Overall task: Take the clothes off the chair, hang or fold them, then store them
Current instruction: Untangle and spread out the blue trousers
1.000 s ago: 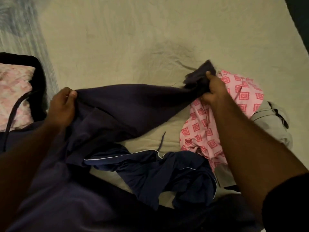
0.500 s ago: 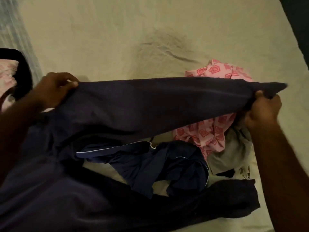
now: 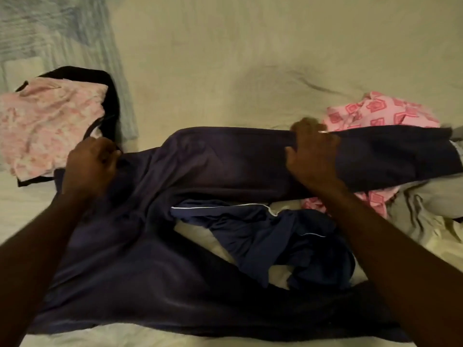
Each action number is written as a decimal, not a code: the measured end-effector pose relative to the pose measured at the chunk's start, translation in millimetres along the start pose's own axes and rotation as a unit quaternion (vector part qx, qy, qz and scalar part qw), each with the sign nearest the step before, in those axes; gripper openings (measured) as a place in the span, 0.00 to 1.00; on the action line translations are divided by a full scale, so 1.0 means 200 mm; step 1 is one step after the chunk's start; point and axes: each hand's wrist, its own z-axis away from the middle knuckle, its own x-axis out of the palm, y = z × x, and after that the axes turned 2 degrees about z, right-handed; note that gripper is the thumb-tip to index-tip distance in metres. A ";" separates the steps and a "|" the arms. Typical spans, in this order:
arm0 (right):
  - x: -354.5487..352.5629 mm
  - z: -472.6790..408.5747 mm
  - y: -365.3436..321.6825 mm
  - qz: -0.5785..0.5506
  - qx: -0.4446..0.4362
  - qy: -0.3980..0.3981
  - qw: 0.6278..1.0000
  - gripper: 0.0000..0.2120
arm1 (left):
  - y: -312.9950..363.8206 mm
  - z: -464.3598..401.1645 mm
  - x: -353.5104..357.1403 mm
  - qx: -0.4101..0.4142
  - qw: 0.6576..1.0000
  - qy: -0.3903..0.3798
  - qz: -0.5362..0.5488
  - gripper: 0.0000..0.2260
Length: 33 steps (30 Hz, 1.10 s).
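While the dark purple trousers [image 3: 225,166] lie spread across the bed [image 3: 225,58], your left hand [image 3: 90,166] is curled on their waist end, gripping cloth. Your right hand [image 3: 313,156] clasps the upper leg, fingers over its far edge. That leg crosses a pink patterned garment [image 3: 380,113]. Navy piped shorts [image 3: 270,234] sit between the legs. Folded pink floral top [image 3: 47,126] rests on black fabric [image 3: 110,96], far left.
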 end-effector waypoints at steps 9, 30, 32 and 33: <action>0.10 -0.22 -1.16 -0.131 -0.261 -0.135 0.947 0.16 | -0.61 0.35 -0.24 -0.174 0.983 -0.042 -0.047 0.23; -0.03 -0.05 -0.94 -0.203 -0.258 -0.176 0.928 0.07 | -0.73 0.24 -0.01 -0.240 0.921 -0.071 0.299 0.18; -0.04 0.00 -0.92 -0.217 -0.243 -0.171 0.930 0.07 | -0.75 0.25 -0.04 -0.217 0.933 -0.034 0.286 0.10; -0.05 0.03 -0.91 -0.221 -0.232 -0.169 0.932 0.08 | -0.76 0.26 -0.06 -0.193 0.937 -0.019 0.290 0.12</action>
